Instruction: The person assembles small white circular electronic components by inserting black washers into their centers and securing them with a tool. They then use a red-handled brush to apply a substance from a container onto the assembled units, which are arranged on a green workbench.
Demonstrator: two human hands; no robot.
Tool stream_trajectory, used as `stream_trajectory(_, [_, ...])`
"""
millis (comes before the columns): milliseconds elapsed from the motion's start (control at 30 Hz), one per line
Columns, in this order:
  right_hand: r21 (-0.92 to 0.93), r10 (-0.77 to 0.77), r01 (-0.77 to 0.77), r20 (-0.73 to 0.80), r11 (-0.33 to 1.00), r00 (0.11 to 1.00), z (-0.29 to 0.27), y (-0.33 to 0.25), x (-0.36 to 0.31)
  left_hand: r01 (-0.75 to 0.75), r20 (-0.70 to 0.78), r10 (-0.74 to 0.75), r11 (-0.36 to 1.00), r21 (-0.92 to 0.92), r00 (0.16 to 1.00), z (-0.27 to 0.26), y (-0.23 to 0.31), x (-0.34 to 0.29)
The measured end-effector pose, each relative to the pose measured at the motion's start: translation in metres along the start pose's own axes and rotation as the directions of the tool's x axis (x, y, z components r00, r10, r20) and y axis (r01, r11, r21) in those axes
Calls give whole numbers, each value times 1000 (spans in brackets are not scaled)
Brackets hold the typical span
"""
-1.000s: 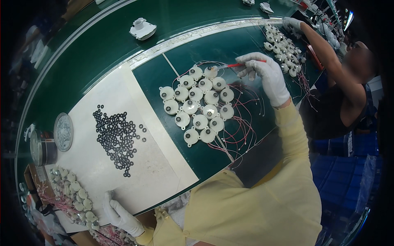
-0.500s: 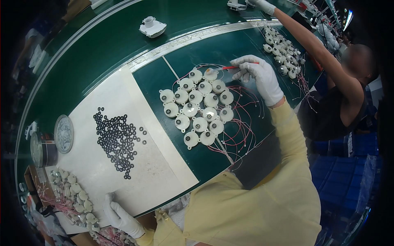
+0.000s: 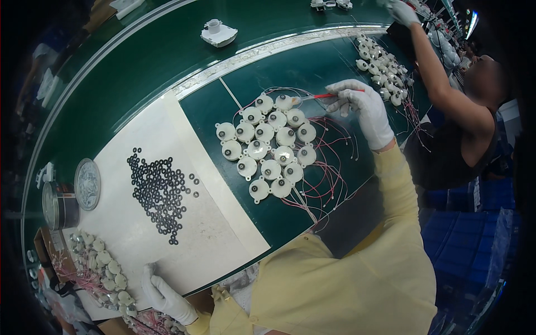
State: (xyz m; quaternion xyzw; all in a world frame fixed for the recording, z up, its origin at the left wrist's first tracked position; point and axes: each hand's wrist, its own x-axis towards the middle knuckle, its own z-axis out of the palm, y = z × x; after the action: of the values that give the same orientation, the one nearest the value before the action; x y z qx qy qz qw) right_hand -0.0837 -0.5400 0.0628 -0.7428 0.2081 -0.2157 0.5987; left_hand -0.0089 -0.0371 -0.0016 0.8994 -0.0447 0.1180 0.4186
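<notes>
My right hand (image 3: 365, 111), in a white glove, pinches a thin red-handled brush (image 3: 326, 95). Its tip is at the top white round motor (image 3: 283, 103) on the far side of a cluster. Several more such motors (image 3: 264, 132) stand close together on the green table, most showing a dark ring at the centre; their pink and white wires (image 3: 335, 173) trail off to the right. My left hand (image 3: 167, 296), also gloved, holds nothing. Its fingers lie stretched out at the near edge of the white board (image 3: 218, 245), beside a heap of motors (image 3: 106, 265).
Many small black rings (image 3: 159, 192) lie spread on the white board. A round tin (image 3: 58, 205) and its lid (image 3: 87, 184) are at the left. A white housing (image 3: 218, 34) sits on the green belt beyond. A co-worker (image 3: 455, 123) at the right has another motor pile (image 3: 384, 70) nearby.
My right hand and the brush have shifted slightly right, the tip toward the top motor's right side. The white housing has moved right along the belt. The co-worker's raised hand has moved right.
</notes>
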Motion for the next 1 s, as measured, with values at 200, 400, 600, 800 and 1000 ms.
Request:
stream_trajectory(200, [64,65,-68,51,996,997,2,-5,-17,-13,-1,13,1000,-2,1000,0,0,0])
stream_trajectory(400, [65,90,-92,34,994,995,7,-1,-21,-13,7,12,1000,26,1000,-1,0,1])
stream_trajectory(600, [79,99,-103,54,992,994,-1,10,-21,1,-1,-1,1000,8,1000,0,-1,0])
stream_trajectory(800, [66,94,-96,36,993,995,-2,11,-23,-19,-13,19,1000,9,1000,1,-2,0])
stream_trajectory(1000, [50,85,-87,43,995,995,-8,9,-25,-33,-2,33,999,29,999,0,-1,0])
